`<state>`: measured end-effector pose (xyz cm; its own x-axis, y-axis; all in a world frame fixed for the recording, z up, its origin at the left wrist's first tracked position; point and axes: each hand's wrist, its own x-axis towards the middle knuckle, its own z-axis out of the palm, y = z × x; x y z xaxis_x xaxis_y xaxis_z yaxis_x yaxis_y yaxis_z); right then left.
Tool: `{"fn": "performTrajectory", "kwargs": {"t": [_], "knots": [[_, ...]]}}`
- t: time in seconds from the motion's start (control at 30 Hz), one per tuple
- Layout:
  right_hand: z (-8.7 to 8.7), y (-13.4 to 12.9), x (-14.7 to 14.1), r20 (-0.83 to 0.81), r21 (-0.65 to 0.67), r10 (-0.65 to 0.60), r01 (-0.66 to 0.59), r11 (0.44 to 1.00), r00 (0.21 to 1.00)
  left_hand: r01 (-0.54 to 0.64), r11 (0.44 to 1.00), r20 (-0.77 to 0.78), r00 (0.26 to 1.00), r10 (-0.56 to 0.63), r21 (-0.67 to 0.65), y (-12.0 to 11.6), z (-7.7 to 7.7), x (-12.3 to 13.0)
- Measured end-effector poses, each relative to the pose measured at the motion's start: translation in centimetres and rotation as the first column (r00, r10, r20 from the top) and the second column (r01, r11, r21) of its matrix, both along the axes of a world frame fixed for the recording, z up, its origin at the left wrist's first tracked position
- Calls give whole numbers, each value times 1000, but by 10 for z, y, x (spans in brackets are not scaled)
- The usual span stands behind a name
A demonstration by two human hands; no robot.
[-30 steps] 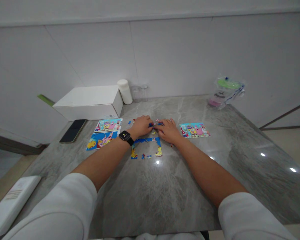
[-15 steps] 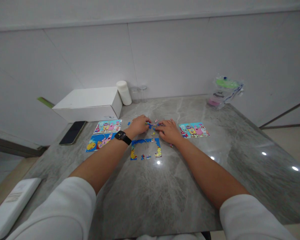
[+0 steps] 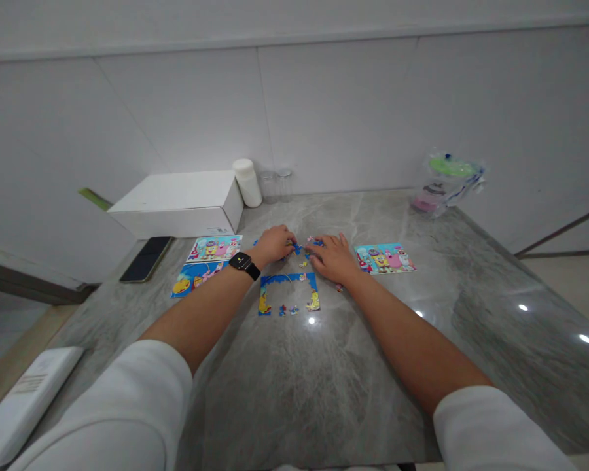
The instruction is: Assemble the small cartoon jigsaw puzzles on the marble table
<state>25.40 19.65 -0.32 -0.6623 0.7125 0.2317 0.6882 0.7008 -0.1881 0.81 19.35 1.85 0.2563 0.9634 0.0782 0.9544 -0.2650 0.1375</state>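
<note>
Head camera view: both arms reach out over a grey marbled counter toward a small jigsaw puzzle. The puzzle frame lies flat at mid-counter, just nearer than the hands. Judging by how it lies, the work is partly done: the blue top edge, both sides and the yellow-and-blue lower corners are joined, while the middle is open and shows bare counter, and the bottom edge has only a few bits in it. Most of the picture is left to fill.

The loose puzzle pieces sit in a small scatter just beyond the frame, between the two hands; they are tiny, mostly blue with spots of pink and yellow. The left hand, with a black smartwatch on its wrist, is curled with fingertips at the pieces; whether it pinches one is too small to tell. The right hand lies palm down, fingers loosely spread, touching the scatter.

Two cartoon picture cards lie left of the frame, and another card lies just right of the right hand.
</note>
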Motion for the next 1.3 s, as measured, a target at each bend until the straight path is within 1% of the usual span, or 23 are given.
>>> {"fn": "performTrajectory", "kwargs": {"t": [0.13,0.23,0.3,0.37,0.5,0.63,0.7,0.83,0.93,1.03,1.1,1.17,1.3], "knots": [[-3,3,-2,1,-13,-8,8,1000,1000,1,1000,98,995,-3,25,6,-6,-12],[-4,5,-1,-2,-23,-22,22,999,1000,-81,997,190,979,77,10,14,-8,-17],[-4,6,-1,0,-24,-23,23,999,1000,-136,991,215,967,134,-4,20,-9,-16],[-5,7,-1,-1,-23,-20,20,1000,1000,-162,987,198,967,162,-17,25,-9,-11],[-6,6,0,-7,-20,-14,14,1000,1000,-176,984,142,974,179,-37,34,-9,2],[-5,6,1,0,-28,-5,5,1000,1000,-196,981,114,974,196,-13,37,-4,7],[-4,5,1,-1,-31,-2,2,1000,1000,-168,986,105,981,165,14,34,0,5],[-1,6,0,-14,-35,-2,2,999,1000,30,999,91,995,-28,-22,21,5,-5],[0,6,0,-31,-35,-6,5,999,1000,113,992,65,992,-109,-53,8,5,-10],[0,6,-1,-43,-39,-15,13,999,999,135,989,21,991,-134,-63,-2,4,-7],[-1,6,0,-54,-37,-15,13,999,998,126,990,-6,992,-126,-70,-4,4,-3],[-2,6,0,-67,-28,-7,6,1000,998,97,991,-14,995,-99,-88,-3,5,2],[-3,6,1,-93,-3,5,-5,1000,996,54,988,23,998,-51,-148,2,5,8]]}}
